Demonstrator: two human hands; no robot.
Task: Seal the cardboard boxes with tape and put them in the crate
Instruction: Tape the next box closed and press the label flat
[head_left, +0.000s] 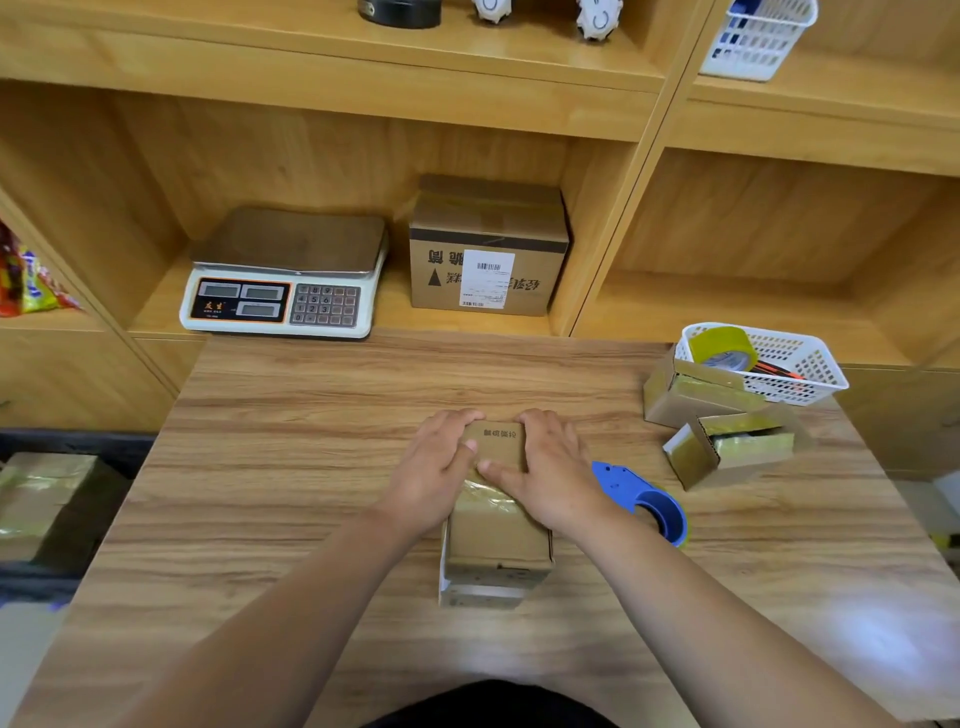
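Your left hand (436, 467) and right hand (545, 467) both lie palm down on 1 small cardboard box (493, 525) at the middle of the wooden table (291, 467). The fingers are spread and flat, curling over the box's far edge, with the thumbs nearly meeting on top; neither hand closes around anything, they only press. You seem to be holding the top flaps down, or smoothing the glossy strip of tape (488, 493) that shows between your wrists, so the seam stays shut. The box's near end looks partly open, a pale edge showing, so sealing is probably unfinished. Just beside your right wrist lies a blue tape dispenser (644, 499), set down within easy reach. Farther right, 2 more small boxes (727, 447) sit with flaps up, touching a white plastic basket (800, 364) that holds a spare roll of tape (722, 348). At the left edge, below table level, a dark crate (93, 519) holds a taped package (36, 493); that is likely where this box goes. On the shelf behind stand a weighing scale (283, 275) and a larger labelled carton (485, 249).
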